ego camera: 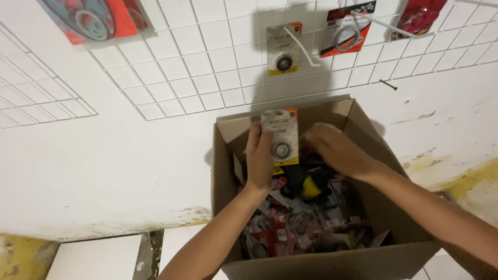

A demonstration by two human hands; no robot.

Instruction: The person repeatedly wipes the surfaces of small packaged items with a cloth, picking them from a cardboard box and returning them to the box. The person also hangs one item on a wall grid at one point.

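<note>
Holding a flat blister card (280, 138) upright above an open cardboard box (226, 171), the left hand (259, 158) pinches the card's left edge, fingers curled behind it and thumb toward the front. The card is a stiff rectangle of pale printed board with an orange top corner and a yellow strip at its foot, and a dark ring-shaped part sits under clear plastic in its lower half. Its long axis runs up and down, the orange corner toward the wall and the yellow strip toward the box's contents; its printed face looks back at the camera.

The right hand (332, 147) is just right of the card, over the far part of the box, fingers bent downward into the heap; whether it grips anything cannot be told, since the fingertips are hidden and blurred.

The box is plain brown corrugated board with one far flap standing up, and it holds a jumbled pile of glossy red, black and clear packets, too many and too tangled to count, with one yellow-and-black piece (310, 186) near the card's foot.

Behind the box, a white wire grid panel (197, 67) of small squares leans on the wall. Four carded packets hang on it: a similar pale card with a ring (283, 49), an orange-and-black card with a metal ring (346, 32), a red packet (419, 16) and a large red one (93, 19) at far left.
</note>
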